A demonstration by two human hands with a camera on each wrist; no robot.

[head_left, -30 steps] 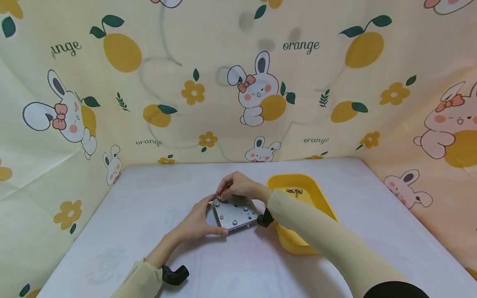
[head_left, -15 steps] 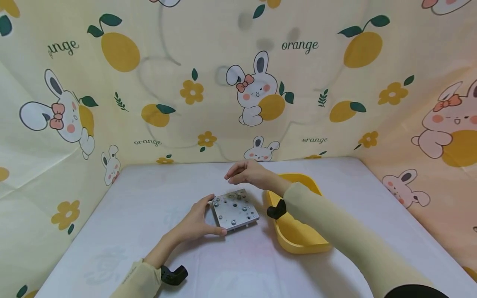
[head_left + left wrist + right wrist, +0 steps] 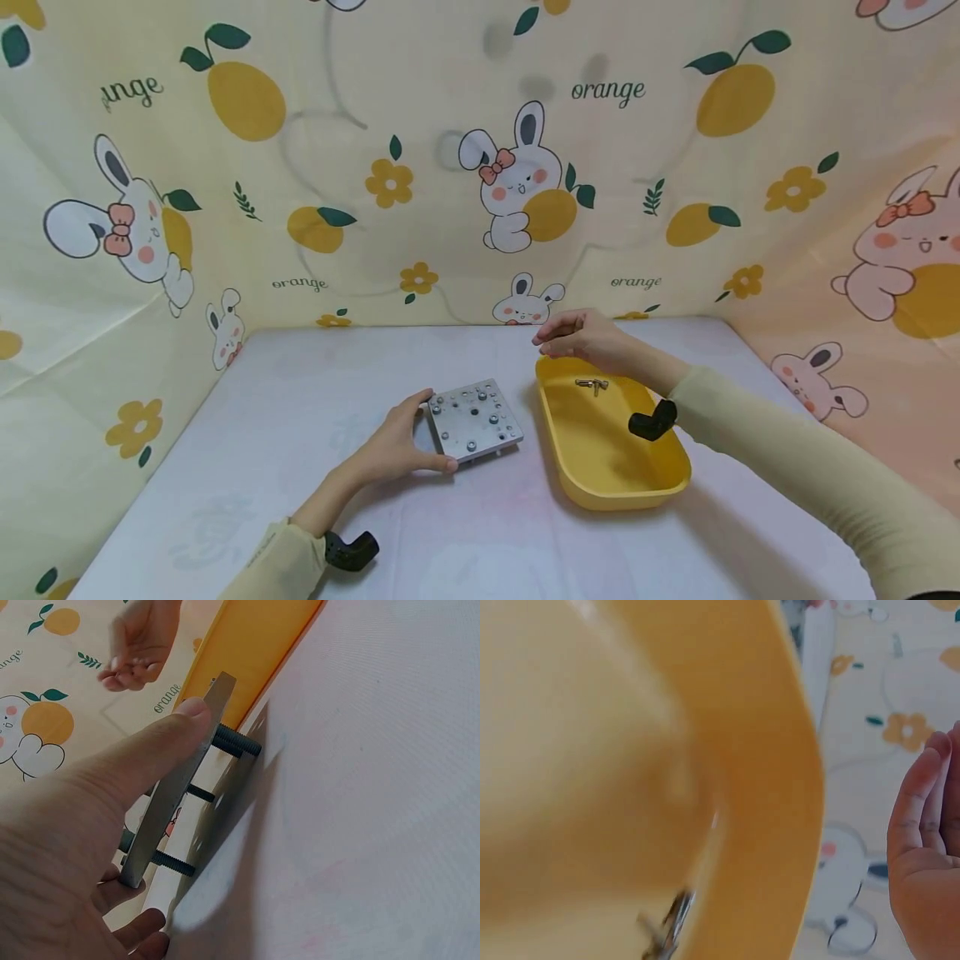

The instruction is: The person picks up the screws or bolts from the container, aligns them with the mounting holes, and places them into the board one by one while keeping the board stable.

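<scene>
My left hand grips a square silver metal plate by its left side, thumb at the near corner and fingers at the far one. Several bolts sit in holes on its top face. In the left wrist view, threaded bolt shanks stick out of the plate's underside, close above the white tabletop. My right hand, its fingers loosely bent with nothing seen in them, is over the far end of a yellow tray. Inside that end lie a few small metal screws, also visible in the right wrist view.
The tray stands just right of the plate on the white-covered table. A patterned cloth with rabbits and oranges hangs behind the table and along both sides. Each wrist wears a black camera mount.
My right hand has left the plate's far left corner, lifted away and moved right to above the tray. The left hand and the plate have stayed in place.
</scene>
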